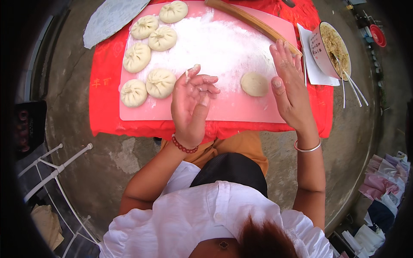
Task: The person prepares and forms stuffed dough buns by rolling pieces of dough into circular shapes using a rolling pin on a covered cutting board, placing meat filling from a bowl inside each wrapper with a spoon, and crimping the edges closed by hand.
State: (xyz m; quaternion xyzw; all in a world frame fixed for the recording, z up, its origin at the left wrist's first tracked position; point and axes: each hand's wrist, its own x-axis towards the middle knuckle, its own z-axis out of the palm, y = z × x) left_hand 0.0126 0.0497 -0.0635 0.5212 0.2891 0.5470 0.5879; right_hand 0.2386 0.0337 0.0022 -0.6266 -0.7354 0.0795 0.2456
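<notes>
My left hand (pixel 193 106) is raised over the front middle of a pink mat (pixel 229 111), palm turned up and inward, fingers slightly curled, dough bits on them, nothing held. On the right, my right hand (pixel 288 87) is held up with its fingers extended and holds nothing. A flat round of dough (pixel 254 84) lies on the mat just left of its thumb. White flour (pixel 219 48) coats much of the mat. Several pleated buns stand along the left side, among them a bun (pixel 161 83) near my left hand and another (pixel 133 93) at the left edge.
A wooden rolling pin (pixel 251 24) lies diagonally across the mat's back right. Beyond the right edge, a bowl of filling (pixel 317 53) with chopsticks and a spoon stands on white paper (pixel 322 79). Red cloth (pixel 105 106) covers the table. A pale round sheet (pixel 113 21) lies at back left.
</notes>
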